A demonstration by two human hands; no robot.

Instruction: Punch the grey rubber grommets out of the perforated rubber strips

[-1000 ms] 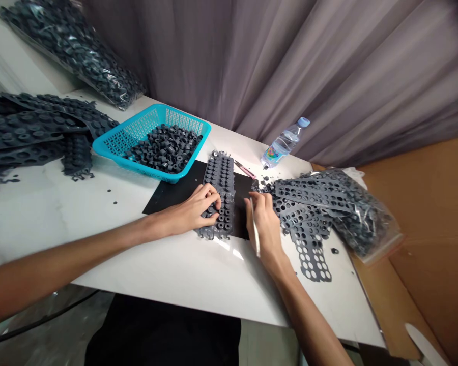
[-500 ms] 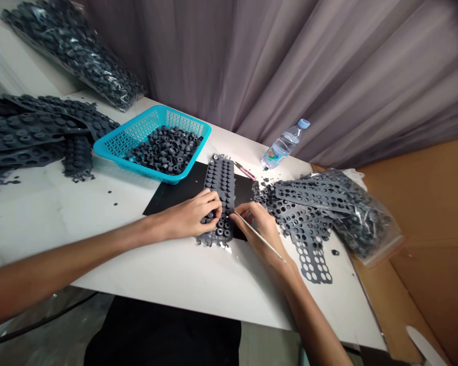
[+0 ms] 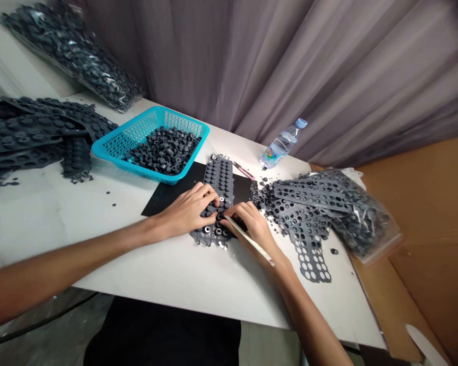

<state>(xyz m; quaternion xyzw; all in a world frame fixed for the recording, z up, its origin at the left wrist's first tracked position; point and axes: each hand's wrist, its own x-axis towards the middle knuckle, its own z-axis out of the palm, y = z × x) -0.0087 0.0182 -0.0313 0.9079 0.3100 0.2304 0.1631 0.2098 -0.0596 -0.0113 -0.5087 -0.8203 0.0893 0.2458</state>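
Observation:
A dark grey moulded rubber sheet with rows of raised round studs lies lengthwise before me. My left hand rests on its near left part, thumb and fingers curled onto the studs. My right hand is at the sheet's right edge, closed around a thin, flat, pale stick-like tool. The tool slants back over the wrist; its working tip is hidden by the fingers. Several round openings show in the near end of the sheet. Under the sheet lies a black mat.
A blue basket of small rubber rings stands behind my left hand. Pink-handled snips and a water bottle are farther back. Punched sheets and a filled bag lie right; unpunched sheets and another bag lie left.
Both hands have shifted slightly left along the sheet. The right hand has turned the pale tool, so its flat side shows wider, and its fingers are closer to the left hand.

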